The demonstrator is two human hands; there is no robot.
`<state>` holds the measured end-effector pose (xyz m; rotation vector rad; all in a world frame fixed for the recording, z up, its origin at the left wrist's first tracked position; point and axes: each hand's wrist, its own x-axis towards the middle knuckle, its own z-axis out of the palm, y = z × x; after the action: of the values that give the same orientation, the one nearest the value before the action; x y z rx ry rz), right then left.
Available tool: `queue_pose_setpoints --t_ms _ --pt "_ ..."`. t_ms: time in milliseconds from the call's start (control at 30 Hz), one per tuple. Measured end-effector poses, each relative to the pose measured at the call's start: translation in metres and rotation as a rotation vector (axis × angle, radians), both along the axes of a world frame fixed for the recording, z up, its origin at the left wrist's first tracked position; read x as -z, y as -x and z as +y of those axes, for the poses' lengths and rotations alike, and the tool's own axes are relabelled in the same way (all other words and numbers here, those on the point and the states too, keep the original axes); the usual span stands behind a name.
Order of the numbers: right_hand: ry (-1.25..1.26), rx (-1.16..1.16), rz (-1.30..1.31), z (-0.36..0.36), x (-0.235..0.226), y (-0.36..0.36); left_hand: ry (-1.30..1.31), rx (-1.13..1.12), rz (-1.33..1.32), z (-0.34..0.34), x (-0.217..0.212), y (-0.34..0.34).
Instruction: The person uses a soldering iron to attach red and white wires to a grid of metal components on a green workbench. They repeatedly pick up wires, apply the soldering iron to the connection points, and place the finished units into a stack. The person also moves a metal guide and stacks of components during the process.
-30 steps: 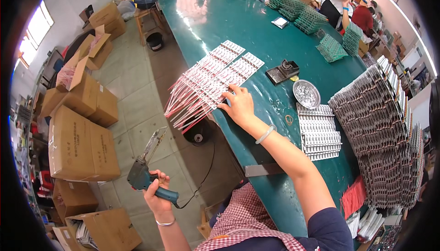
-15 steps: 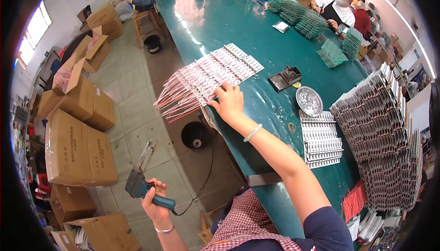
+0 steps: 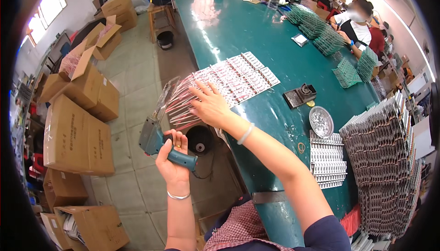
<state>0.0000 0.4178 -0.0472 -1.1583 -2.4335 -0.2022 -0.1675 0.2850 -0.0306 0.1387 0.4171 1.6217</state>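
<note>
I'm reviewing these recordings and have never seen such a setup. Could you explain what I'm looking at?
There is no robot here: a person works bare-handed. All pictures come from one wide fisheye camera on that person's head, looking down. The left grip, simply a hand, holds a gun-shaped blue-green tool. The right grip, spread open, is over red and white wires of white panels; whether it presses is hard to tell. The panels lie on a green table. Further right are a black stand and tall stacks.
</note>
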Motion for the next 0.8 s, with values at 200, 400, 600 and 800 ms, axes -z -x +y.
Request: queue_pose_setpoints --t_ms 200,400,600,800 --pt "0.023 0.137 -0.002 0.026 0.029 0.011 0.044 -0.057 0.078 -0.017 0.009 0.018" --pt "0.014 0.242 -0.044 0.030 0.032 0.017 0.103 -0.075 0.082 -0.022 0.024 0.026" --pt "0.028 0.331 -0.022 0.050 0.033 0.006 0.065 -0.056 0.051 -0.023 0.027 0.033" --pt "-0.051 0.381 0.083 0.075 0.033 0.010 0.078 -0.055 0.072 -0.021 0.032 0.040"
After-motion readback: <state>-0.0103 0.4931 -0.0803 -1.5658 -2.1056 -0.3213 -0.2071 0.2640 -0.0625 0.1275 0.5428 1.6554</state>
